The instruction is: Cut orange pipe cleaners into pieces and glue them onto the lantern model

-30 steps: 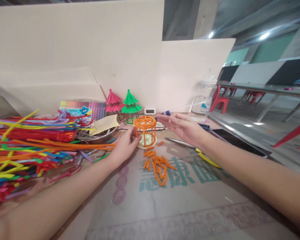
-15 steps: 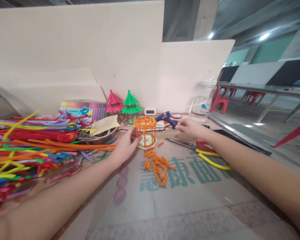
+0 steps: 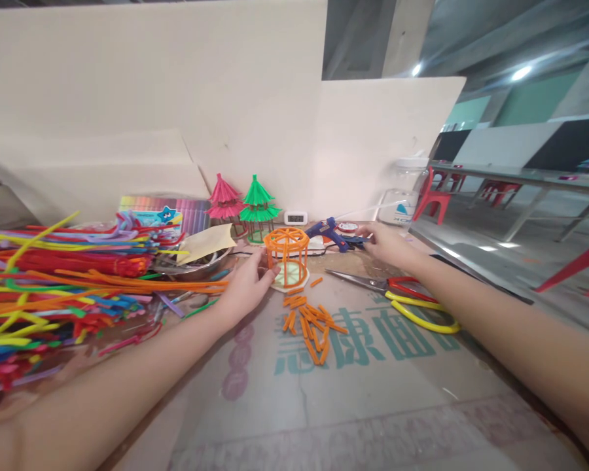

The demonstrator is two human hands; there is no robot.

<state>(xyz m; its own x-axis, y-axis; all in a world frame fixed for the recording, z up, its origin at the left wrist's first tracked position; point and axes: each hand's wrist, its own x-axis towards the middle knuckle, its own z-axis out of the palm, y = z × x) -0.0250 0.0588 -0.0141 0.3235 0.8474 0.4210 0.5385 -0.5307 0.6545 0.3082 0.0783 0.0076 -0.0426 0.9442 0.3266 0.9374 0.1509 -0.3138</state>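
Just right of the orange cage [image 3: 287, 235], the blue glue gun [image 3: 326, 229] lies between it and the right hand [image 3: 385, 241], whose fingers I see part-curled at a dark tool [image 3: 357, 241]; I can't tell if they grip it. Scissors [image 3: 373, 282] lie farther right, cut orange pieces [image 3: 312, 322] in front, pipe-cleaner bundles [image 3: 86, 284] left, green and pink pagodas [image 3: 256, 204] behind. The cage stands upright on a pale base, thin posts under a spoked top; the left hand [image 3: 248, 281] holds its left side, half closed. Front-right, I read green characters [image 3: 356, 337], 康 among them.
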